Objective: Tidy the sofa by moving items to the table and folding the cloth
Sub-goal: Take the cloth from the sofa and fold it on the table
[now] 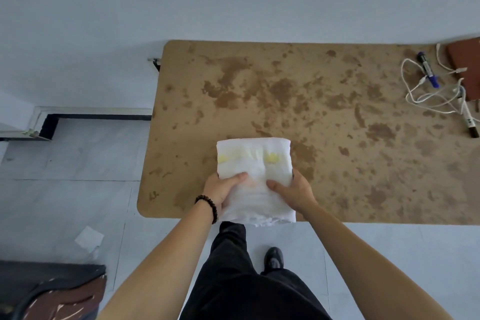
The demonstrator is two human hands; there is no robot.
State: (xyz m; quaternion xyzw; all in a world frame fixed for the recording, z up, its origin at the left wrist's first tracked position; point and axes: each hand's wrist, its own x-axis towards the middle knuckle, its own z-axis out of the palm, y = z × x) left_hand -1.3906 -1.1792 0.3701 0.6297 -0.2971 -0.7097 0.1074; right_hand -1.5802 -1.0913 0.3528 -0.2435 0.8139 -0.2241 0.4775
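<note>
While cloth (254,161) lies on table (337,138) | L hand (223,191), R hand (294,191) pinch near sides, thumbs atop

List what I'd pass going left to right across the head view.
Paper scrap on the floor → folded white cloth, gripped by the left hand and right hand → blue-capped marker → brown notebook. The white cable and black-tipped marker overlap those last two, so they're left out.
</note>
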